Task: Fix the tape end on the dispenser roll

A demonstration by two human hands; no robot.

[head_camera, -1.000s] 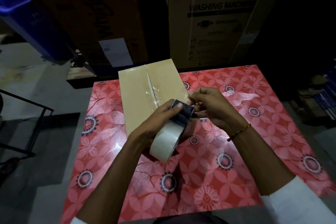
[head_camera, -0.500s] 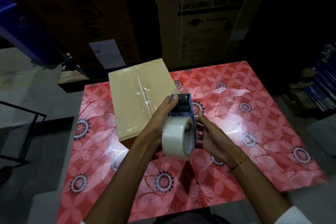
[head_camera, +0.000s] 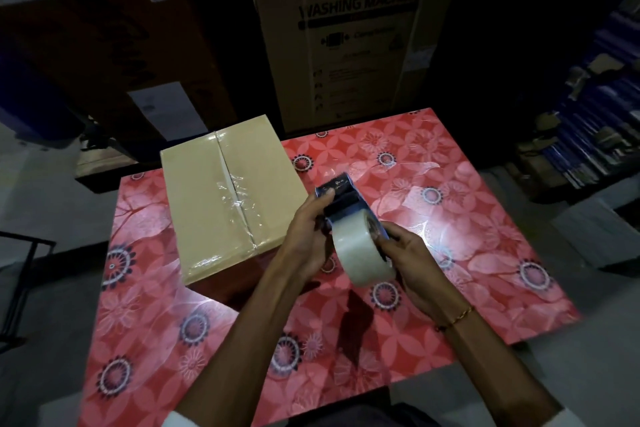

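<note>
Clear tape roll (head_camera: 362,253) in its dispenser (head_camera: 341,192) sits centre frame, both hands gripping: left hand (head_camera: 308,236) curled around the dispenser, right hand (head_camera: 412,263) cupping the roll. Probably readying tape; next, its end must meet the cardboard box (head_camera: 225,198) seam.

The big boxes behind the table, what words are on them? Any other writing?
"LG": tall carton, top.
"WASHING MACHIN", cut off: same carton, lower.
Small print and symbols beneath: too blurred.
White labels on the dark box: unreadable.
Tape dispenser markings: too small.
</note>
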